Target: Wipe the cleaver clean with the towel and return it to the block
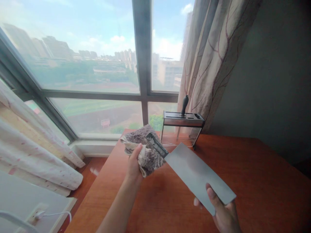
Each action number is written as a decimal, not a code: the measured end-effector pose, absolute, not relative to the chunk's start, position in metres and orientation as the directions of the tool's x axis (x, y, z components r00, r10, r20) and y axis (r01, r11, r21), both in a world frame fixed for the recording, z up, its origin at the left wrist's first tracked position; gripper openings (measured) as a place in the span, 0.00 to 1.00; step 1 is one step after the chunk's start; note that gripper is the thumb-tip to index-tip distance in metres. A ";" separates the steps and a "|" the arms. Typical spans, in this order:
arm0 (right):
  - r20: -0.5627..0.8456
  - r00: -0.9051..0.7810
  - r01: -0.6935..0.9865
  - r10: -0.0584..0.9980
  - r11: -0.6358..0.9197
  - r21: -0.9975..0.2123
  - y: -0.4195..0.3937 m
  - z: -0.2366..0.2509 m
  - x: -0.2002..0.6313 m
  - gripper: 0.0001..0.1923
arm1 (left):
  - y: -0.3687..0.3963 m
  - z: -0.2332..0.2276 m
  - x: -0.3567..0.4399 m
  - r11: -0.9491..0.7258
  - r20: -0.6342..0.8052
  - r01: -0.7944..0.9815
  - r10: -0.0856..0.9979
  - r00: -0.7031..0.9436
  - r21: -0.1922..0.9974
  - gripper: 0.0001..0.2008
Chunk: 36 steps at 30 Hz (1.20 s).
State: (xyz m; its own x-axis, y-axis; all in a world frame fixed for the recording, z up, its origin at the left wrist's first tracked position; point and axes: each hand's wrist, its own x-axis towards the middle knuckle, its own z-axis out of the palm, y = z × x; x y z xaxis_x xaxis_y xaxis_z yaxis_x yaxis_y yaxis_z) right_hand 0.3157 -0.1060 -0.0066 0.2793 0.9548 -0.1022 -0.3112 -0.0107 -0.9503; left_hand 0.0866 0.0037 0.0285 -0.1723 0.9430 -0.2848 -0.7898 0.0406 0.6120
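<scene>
My left hand [135, 166] is closed around a folded fluffy grey-brown towel [143, 136] with pale edges, held above the table. A cleaver [194, 171] with a broad, plain grey blade slants down to the right from the towel. Its dark patterned handle [156, 145] lies across the towel's front; whether the cloth grips it is unclear. At the blade's far lower end, my right hand [224, 210] grips the cleaver, thumb on the near face and a fingertip showing at the lower edge. Most of the right fingers are hidden behind the blade.
Behind the cleaver, a clear-sided knife block [183, 121] stands on the reddish-brown wooden table [243, 161], with a black-handled tool [185, 105] in its top. Large windows [92, 64], curtains [213, 48] and a wall socket with a white cable [37, 215] surround the table.
</scene>
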 end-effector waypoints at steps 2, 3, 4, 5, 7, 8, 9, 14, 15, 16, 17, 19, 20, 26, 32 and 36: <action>-0.085 0.269 -0.363 0.959 0.020 -0.932 -0.101 -0.001 0.309 0.17 | -0.002 0.028 0.095 0.096 -0.300 -0.797 0.948 -0.111 0.596 0.08; -0.082 0.262 -0.380 0.962 0.025 -0.925 -0.098 0.001 0.305 0.17 | -0.005 0.028 0.099 0.127 -0.308 -0.798 0.948 -0.076 0.589 0.08; -0.083 0.253 -0.389 0.964 0.022 -0.921 -0.095 0.002 0.301 0.18 | -0.009 0.027 0.104 0.163 -0.317 -0.797 0.948 -0.038 0.582 0.09; -0.088 0.243 -0.391 0.966 0.014 -0.920 -0.092 0.002 0.296 0.18 | -0.013 0.026 0.108 0.205 -0.324 -0.792 0.946 0.009 0.575 0.10; -0.106 0.220 -0.380 0.970 -0.015 -0.925 -0.087 0.000 0.287 0.20 | -0.021 0.023 0.116 0.309 -0.326 -0.773 0.935 0.139 0.555 0.13; -0.116 0.215 -0.369 0.970 -0.030 -0.929 -0.084 -0.002 0.282 0.21 | -0.025 0.022 0.120 0.364 -0.316 -0.757 0.924 0.217 0.544 0.15; -0.124 0.218 -0.355 0.968 -0.040 -0.934 -0.082 -0.005 0.279 0.22 | -0.029 0.021 0.122 0.413 -0.298 -0.737 0.909 0.292 0.535 0.17; -0.111 0.312 -0.183 0.944 -0.055 -0.982 -0.077 -0.020 0.271 0.24 | -0.042 0.020 0.133 0.484 -0.238 -0.637 0.868 0.435 0.600 0.20; -0.094 0.327 -0.135 0.940 -0.052 -0.989 -0.077 -0.022 0.271 0.23 | -0.042 0.020 0.135 0.454 -0.242 -0.628 0.886 0.397 0.632 0.19; -0.068 0.331 -0.088 0.941 -0.041 -0.995 -0.078 -0.024 0.271 0.23 | -0.042 0.020 0.137 0.416 -0.248 -0.621 0.906 0.342 0.664 0.18; -0.028 0.319 -0.041 0.947 -0.015 -0.999 -0.080 -0.026 0.271 0.22 | -0.042 0.020 0.139 0.374 -0.254 -0.619 0.927 0.276 0.691 0.18; 0.072 0.245 0.049 0.967 0.061 -0.997 -0.084 -0.028 0.271 0.20 | -0.039 0.020 0.142 0.298 -0.268 -0.622 0.953 0.144 0.724 0.18; 0.113 0.198 0.088 0.974 0.098 -0.991 -0.086 -0.029 0.270 0.19 | -0.037 0.020 0.143 0.274 -0.277 -0.629 0.956 0.096 0.728 0.19; 0.085 0.095 0.077 0.992 0.078 -0.994 -0.096 -0.026 0.262 0.23 | -0.026 0.022 0.132 0.196 -0.286 -0.699 0.958 -0.013 0.688 0.17; 0.046 0.027 -0.052 0.999 0.048 -0.997 -0.098 -0.022 0.257 0.24 | -0.017 0.027 0.120 0.198 -0.335 -0.759 0.942 -0.027 0.621 0.15; 0.091 0.012 -0.012 0.996 0.091 -0.996 -0.101 -0.025 0.257 0.26 | -0.011 0.028 0.114 0.144 -0.341 -0.788 0.936 -0.087 0.598 0.14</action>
